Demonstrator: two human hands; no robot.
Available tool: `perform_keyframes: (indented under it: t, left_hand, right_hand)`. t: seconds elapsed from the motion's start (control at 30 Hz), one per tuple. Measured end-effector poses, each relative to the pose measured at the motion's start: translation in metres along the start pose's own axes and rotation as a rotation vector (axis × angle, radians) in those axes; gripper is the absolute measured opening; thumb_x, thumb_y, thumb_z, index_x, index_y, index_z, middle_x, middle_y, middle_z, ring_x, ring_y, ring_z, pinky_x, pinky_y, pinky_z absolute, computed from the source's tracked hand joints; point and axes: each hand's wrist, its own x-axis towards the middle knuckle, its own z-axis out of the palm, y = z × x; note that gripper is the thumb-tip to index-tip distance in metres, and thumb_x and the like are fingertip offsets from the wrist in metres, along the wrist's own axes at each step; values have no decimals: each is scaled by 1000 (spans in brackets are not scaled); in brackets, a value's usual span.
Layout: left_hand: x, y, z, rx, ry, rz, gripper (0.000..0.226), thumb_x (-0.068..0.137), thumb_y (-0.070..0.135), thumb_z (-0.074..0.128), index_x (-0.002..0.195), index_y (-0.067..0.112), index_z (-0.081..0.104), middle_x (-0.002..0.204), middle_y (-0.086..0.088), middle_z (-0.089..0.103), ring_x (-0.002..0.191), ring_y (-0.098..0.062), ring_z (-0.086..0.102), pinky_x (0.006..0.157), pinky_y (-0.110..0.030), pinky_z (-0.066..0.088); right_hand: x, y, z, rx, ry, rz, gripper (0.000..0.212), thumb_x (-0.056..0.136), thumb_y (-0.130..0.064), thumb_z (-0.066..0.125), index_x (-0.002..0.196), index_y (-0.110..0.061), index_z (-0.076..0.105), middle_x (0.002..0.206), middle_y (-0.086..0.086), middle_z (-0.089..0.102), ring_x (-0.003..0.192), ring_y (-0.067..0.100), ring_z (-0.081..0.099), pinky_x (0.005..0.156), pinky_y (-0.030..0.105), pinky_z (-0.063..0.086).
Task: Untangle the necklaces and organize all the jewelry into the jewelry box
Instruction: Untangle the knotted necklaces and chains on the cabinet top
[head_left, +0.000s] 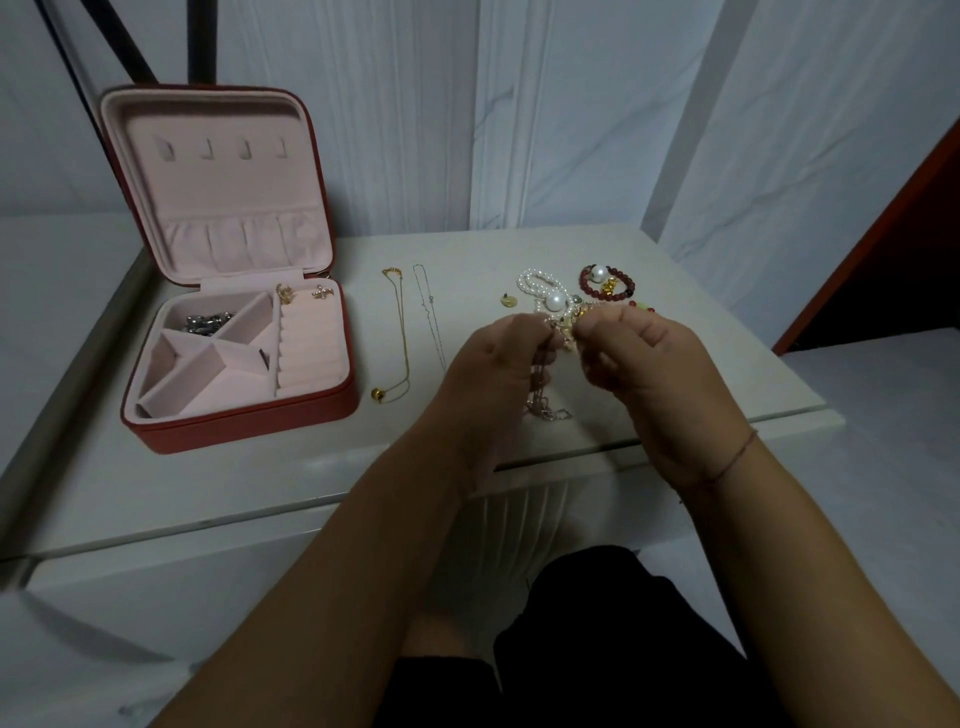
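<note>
An open red jewelry box (249, 415) with pink lining stands at the table's left; silver pieces (208, 321) lie in one compartment and two gold earrings (301, 293) sit at its back right. A gold necklace (401, 338) and a thin silver chain (431, 317) lie stretched out beside it. My left hand (493, 374) and my right hand (654, 364) pinch a tangled bundle of necklaces (558, 325) between them; a silver link chain (545, 410) hangs from it onto the table. Pearl strands (540, 288) trail behind the tangle.
A red bead bracelet (608, 283) with a pearl and gold charm lies at the back right, and a small gold disc (506, 300) sits left of the pearls. The white table (311, 467) ends just under my wrists. A dark red panel (893, 234) stands at right.
</note>
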Motion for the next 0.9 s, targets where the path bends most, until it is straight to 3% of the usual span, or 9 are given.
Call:
perform_keyframes:
  t: [0.1,0.17,0.3,0.4,0.53,0.6,0.7,0.83,0.9]
  left_hand:
    - [0,0,1,62,-11,57,31,98,27,34,87,6,54,100,-24,56,102,-40,53,93,-54,45]
    - [2,-1,-1,131,-11,136,35,97,27,34,91,-2,53,102,-31,52,97,-40,51,86,-53,47]
    - [5,-6,-4,184,10,205,25,99,16,41,92,-2,57,81,-14,52,67,-8,45,62,-21,41]
    - [7,-7,-6,214,28,233,15,95,14,50,84,10,60,71,0,52,58,1,44,53,-10,38]
    - [10,-12,-8,301,96,352,6,85,20,59,79,21,60,84,-6,61,74,-9,54,65,-14,44]
    - [9,-12,-7,252,117,393,7,84,15,59,79,19,59,81,-2,60,73,-9,53,66,-13,44]
    - [7,-10,-4,66,113,274,18,90,6,56,77,19,60,75,0,57,67,-6,49,63,-18,43]
    - [6,-9,1,-84,54,81,18,87,29,51,76,22,63,79,-5,56,81,-19,51,76,-35,45]
    - [6,-9,4,-154,37,19,21,94,23,48,81,15,63,81,-6,56,86,-22,50,82,-39,44]
  right_hand:
    - [-4,-4,3,-66,-87,17,15,89,-16,61,76,-14,69,59,-10,59,60,4,50,64,20,46]
    - [-5,-3,4,-46,-62,16,10,86,-15,64,78,-15,70,62,-9,63,61,2,53,63,18,47]
    - [-3,-5,2,44,21,16,8,82,-6,68,83,-14,71,72,-2,69,65,5,58,64,16,50]
    - [-4,-6,1,32,24,-24,10,81,-4,69,83,-13,71,72,-3,71,64,5,60,64,16,50]
    - [-5,-9,1,-104,42,-112,13,82,-2,67,79,-14,69,71,3,66,62,7,56,62,17,48]
    - [-5,-8,2,-162,34,-130,15,83,-3,65,76,-16,68,69,6,63,62,11,53,62,19,47]
    - [-5,-8,5,-153,33,-127,19,84,-1,63,73,-16,67,66,3,60,60,9,51,59,16,45]
    - [-6,-11,7,-154,13,-129,20,85,1,59,72,-14,65,63,0,58,56,4,49,56,13,44]
    - [-6,-11,7,-151,7,-134,20,85,2,58,73,-12,64,62,-1,58,54,1,49,56,11,44]
